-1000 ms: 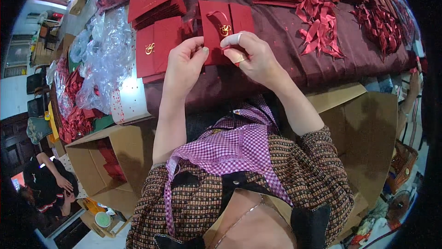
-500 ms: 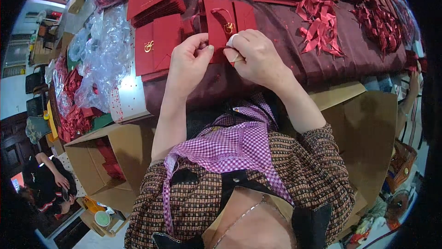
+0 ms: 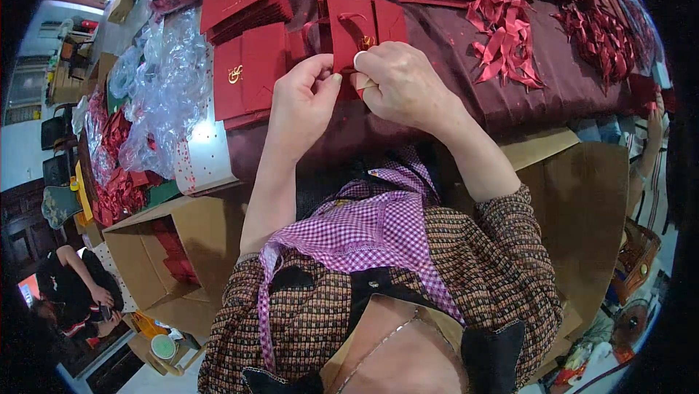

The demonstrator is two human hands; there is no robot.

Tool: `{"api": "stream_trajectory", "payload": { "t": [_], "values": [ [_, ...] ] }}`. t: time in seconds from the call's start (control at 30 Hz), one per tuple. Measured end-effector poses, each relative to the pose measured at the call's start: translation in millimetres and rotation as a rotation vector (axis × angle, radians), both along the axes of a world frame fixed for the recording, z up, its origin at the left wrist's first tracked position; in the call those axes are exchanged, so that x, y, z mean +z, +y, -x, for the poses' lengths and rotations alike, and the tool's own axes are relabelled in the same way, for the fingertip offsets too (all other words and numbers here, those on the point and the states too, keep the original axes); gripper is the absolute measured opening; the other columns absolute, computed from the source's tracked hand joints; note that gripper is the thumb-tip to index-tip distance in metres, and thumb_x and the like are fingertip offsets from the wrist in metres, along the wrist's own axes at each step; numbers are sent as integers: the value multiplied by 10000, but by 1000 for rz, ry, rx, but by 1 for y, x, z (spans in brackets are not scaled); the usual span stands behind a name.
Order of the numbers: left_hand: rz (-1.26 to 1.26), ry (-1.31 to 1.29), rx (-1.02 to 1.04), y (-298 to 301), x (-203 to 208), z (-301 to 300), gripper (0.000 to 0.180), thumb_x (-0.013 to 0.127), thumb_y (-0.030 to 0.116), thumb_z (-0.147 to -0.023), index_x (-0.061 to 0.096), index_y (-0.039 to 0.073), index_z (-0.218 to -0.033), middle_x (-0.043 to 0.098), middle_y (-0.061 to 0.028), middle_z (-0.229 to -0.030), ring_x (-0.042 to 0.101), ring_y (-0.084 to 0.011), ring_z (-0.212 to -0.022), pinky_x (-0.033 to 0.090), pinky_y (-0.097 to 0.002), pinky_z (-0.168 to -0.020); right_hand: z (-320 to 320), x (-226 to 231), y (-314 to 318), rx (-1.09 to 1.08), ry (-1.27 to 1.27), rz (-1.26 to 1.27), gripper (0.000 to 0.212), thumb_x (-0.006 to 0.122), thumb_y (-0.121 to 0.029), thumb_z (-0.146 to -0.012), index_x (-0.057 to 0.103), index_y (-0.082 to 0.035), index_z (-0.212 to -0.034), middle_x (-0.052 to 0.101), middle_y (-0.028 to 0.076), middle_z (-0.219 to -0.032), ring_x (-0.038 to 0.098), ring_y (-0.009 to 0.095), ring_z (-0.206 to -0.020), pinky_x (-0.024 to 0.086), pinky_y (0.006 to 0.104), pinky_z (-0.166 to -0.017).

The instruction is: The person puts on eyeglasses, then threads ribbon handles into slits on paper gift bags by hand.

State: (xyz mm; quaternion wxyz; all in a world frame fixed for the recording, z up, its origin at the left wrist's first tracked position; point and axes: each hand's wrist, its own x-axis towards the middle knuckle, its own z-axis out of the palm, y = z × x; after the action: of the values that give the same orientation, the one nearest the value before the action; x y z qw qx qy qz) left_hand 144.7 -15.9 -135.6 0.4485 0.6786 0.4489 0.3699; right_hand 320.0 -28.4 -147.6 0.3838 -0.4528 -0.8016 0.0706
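A red paper gift bag (image 3: 353,19) with a ribbon handle and a gold emblem lies on the dark maroon tablecloth (image 3: 444,52) in front of me. At its near left edge, my left hand (image 3: 304,99) is closed, thumb and forefinger pinching the bag. My right hand (image 3: 404,84) is curled against the bag's near right part, with white wrapping on a finger and a tan strip by the fingertips. What lies inside its fingers is mostly hidden. Just left sits another red bag (image 3: 251,73), lying flat below a stack of red bags (image 3: 244,1).
Loose red ribbons (image 3: 506,33) and a darker ribbon pile (image 3: 601,44) lie to the right. Crumpled clear plastic (image 3: 164,92) covers the left side. Open cardboard boxes stand at left (image 3: 200,248) and right (image 3: 582,212). Another person (image 3: 80,285) is at far left; another's arm (image 3: 650,139) shows at right.
The gift bag has shifted slightly right. My right hand has moved slightly down and turned, its fingers curled closer to my left hand. The left hand has hardly moved.
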Motion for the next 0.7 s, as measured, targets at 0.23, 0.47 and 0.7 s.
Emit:
{"api": "stream_trajectory", "payload": {
  "t": [0.23, 0.47, 0.7],
  "values": [
    [-224, 162, 45, -2, 1, -9, 193, 576, -20, -793, 610, -49, -980, 629, -172, -816, 619, -229, -709, 493, -327, -649, 2, 20, -3, -16, -219, 121, 159, 565, -140, -755, 617, 7, -723, 637, 197, -685, 646, 339, -662, 514, 432, -629],
    [-312, 182, 39, -8, 3, -9, 173, 576, -29, -804, 606, -51, -973, 624, -158, -828, 595, -229, -727, 485, -321, -662, -2, 32, -2, 40, -220, 305, 170, 567, -135, -741, 585, 32, -718, 600, 238, -679, 610, 382, -656, 483, 451, -619],
    [-427, 224, 0, -16, 7, -10, 178, 574, -14, -810, 600, -55, -981, 626, -189, -861, 610, -272, -771, 491, -340, -692, -15, 36, 6, 105, -150, 518, 225, 556, -204, -752, 615, 10, -716, 597, 245, -718, 606, 416, -706, 473, 473, -628]
  ]
}}
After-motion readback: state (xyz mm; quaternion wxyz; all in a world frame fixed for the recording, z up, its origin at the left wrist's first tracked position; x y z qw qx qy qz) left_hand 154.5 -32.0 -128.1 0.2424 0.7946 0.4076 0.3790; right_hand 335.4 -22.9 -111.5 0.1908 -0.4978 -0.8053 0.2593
